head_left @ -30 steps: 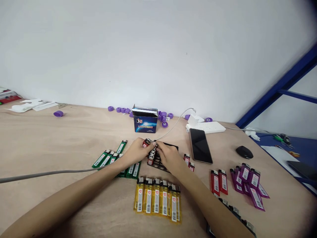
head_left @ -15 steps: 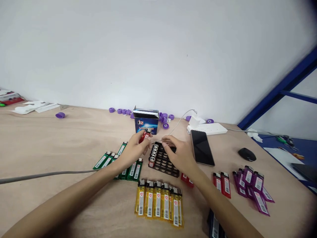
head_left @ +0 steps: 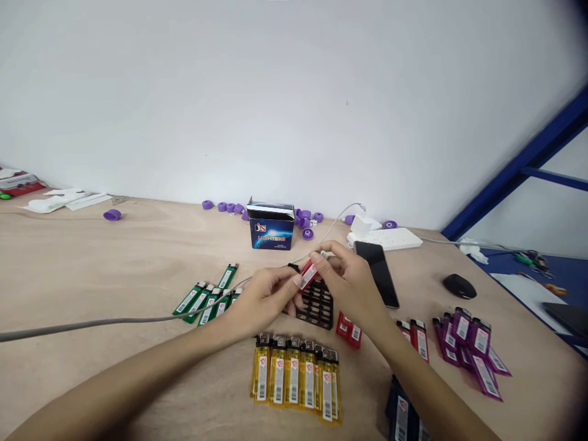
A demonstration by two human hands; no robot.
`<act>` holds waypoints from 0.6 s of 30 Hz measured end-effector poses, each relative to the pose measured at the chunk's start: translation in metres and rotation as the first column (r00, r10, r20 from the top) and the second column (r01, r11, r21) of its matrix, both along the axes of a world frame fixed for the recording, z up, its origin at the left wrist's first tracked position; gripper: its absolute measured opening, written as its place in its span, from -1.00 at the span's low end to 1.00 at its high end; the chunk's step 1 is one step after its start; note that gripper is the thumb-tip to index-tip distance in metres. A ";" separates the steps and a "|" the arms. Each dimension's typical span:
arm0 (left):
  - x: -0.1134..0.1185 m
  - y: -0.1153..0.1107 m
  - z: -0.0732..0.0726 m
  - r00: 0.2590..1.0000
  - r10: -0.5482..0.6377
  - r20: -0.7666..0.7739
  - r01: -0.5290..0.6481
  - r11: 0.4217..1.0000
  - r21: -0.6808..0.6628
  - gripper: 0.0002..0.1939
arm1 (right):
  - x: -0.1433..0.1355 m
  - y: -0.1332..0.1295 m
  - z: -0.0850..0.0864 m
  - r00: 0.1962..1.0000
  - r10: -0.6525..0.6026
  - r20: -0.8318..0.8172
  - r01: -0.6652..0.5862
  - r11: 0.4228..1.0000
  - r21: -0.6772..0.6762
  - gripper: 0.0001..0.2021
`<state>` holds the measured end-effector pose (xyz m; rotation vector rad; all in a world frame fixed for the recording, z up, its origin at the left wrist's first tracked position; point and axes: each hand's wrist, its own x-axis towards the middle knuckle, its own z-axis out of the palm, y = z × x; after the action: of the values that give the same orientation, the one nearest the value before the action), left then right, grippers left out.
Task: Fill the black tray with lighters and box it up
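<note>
A red lighter (head_left: 309,277) is held between both hands above the black tray (head_left: 324,309). My left hand (head_left: 271,293) pinches its lower end, while my right hand (head_left: 346,278) grips it near the metal top. The tray's left part, where lighters stood, is hidden behind my left hand. Yellow lighters (head_left: 294,373) lie in a row nearer to me. Green lighters (head_left: 206,303) are on the left, partly behind my left arm. Two red lighters (head_left: 349,331) lie just right of the tray, with more red ones (head_left: 419,337) and purple ones (head_left: 478,343) further right.
Behind the tray stands an open lighter box (head_left: 272,234). A phone (head_left: 379,272), a power strip (head_left: 392,239) and a black mouse (head_left: 459,286) are at the right. Purple caps (head_left: 230,207) line the wall. Dark blue lighters (head_left: 402,416) lie below my right forearm; a grey cable (head_left: 114,321) crosses the left.
My left hand has moved right and down with the red lighter, away from the box front. My right hand has risen slightly from the tray and closed on the same lighter.
</note>
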<state>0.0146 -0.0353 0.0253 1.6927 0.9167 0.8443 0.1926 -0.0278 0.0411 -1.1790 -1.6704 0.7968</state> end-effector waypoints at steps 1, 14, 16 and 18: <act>-0.002 0.004 -0.002 0.998 0.069 -0.011 -0.068 0.997 0.044 -0.60 | 0.003 0.005 -0.004 0.999 -0.047 0.014 0.047 0.999 0.001 -0.81; -0.006 0.038 -0.033 0.957 0.282 -0.066 -0.279 0.959 0.044 -0.75 | 0.000 0.028 -0.069 0.969 -0.095 0.226 0.094 0.995 0.014 -0.72; -0.005 0.038 -0.033 0.968 0.234 -0.094 -0.236 0.972 -0.017 -0.71 | -0.002 0.027 -0.071 0.972 -0.075 0.224 0.073 0.997 0.015 -0.77; -0.005 0.038 -0.034 0.972 0.204 -0.113 -0.212 0.976 -0.060 -0.68 | -0.004 0.025 -0.071 0.974 -0.065 0.215 0.063 0.998 0.018 -0.80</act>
<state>0.0096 0.0028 -0.0087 1.6107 1.1995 0.8544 0.1885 -0.0023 -0.0302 -1.3440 -1.7993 0.6368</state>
